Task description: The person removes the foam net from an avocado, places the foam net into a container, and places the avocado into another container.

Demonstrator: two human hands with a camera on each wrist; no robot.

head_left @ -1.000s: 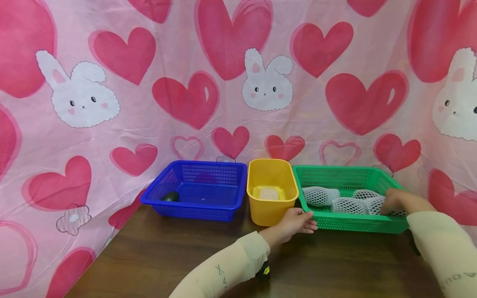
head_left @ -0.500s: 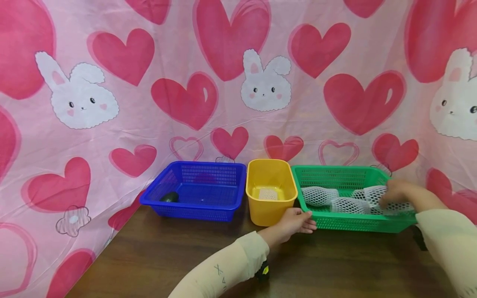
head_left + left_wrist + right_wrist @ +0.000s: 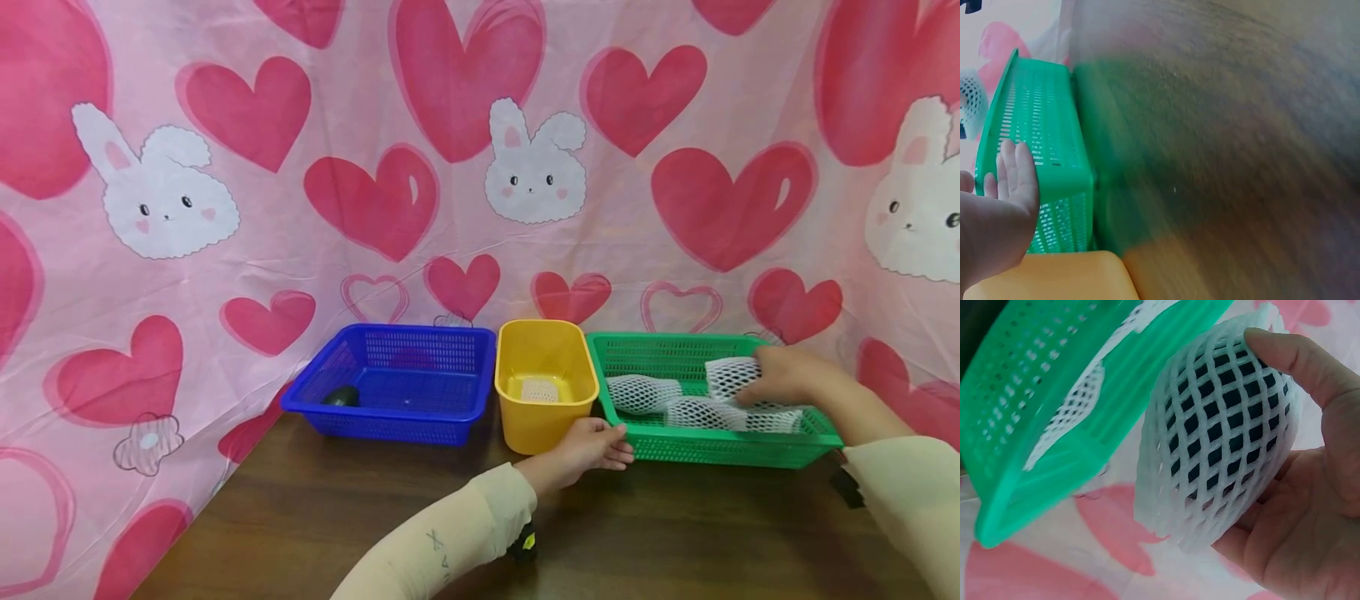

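My right hand [image 3: 802, 383] grips a dark fruit in a white foam net sleeve [image 3: 1222, 425], thumb across its upper end, just above the right part of the green basket [image 3: 720, 448]. Through the holes of the sleeve the fruit looks dark green to black. Several other white foam-netted pieces [image 3: 641, 394] lie in that basket. My left hand [image 3: 1000, 212] rests at the basket's front left corner. Its fingers lie straight along the outer wall, with the thumb near the rim.
A yellow bin [image 3: 543, 425] stands directly left of the green basket, with pale netting [image 3: 540, 389] at its bottom. Further left, a blue basket [image 3: 405, 429] holds a dark green oval fruit [image 3: 342, 396]. Behind them hangs a pink heart-patterned cloth [image 3: 450, 233].
My right hand has come up from the right side of the green basket and moved slightly left, lifting a foam-netted fruit. The left hand stays at the corner.
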